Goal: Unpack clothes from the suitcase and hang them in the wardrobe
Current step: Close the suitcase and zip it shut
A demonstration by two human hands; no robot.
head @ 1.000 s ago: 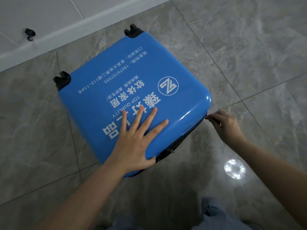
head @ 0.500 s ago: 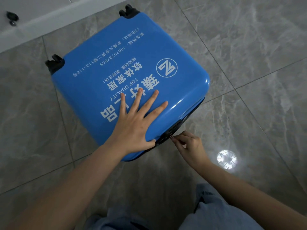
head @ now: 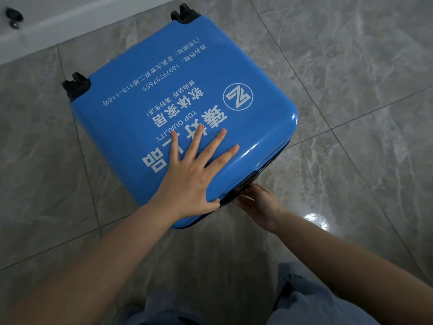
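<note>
A glossy blue hard-shell suitcase (head: 187, 78) with white lettering lies flat and closed on the grey tiled floor. My left hand (head: 194, 181) presses flat on its lid near the front edge, fingers spread. My right hand (head: 260, 205) is at the front side seam, just below the black lock (head: 244, 186). Its fingertips are curled in against the zipper line and pinch the zipper pull, which is mostly hidden by the fingers. No clothes or wardrobe are in view.
Two black wheels (head: 76, 85) (head: 184, 14) stick out at the suitcase's far end, close to a white baseboard (head: 70, 22). My denim-clad knees (head: 304, 301) are at the bottom edge. Grey tile floor surrounds the case.
My right hand has travelled along the zipper from the suitcase's right corner to the lock on the near side. My left hand has stayed flat on the lid.
</note>
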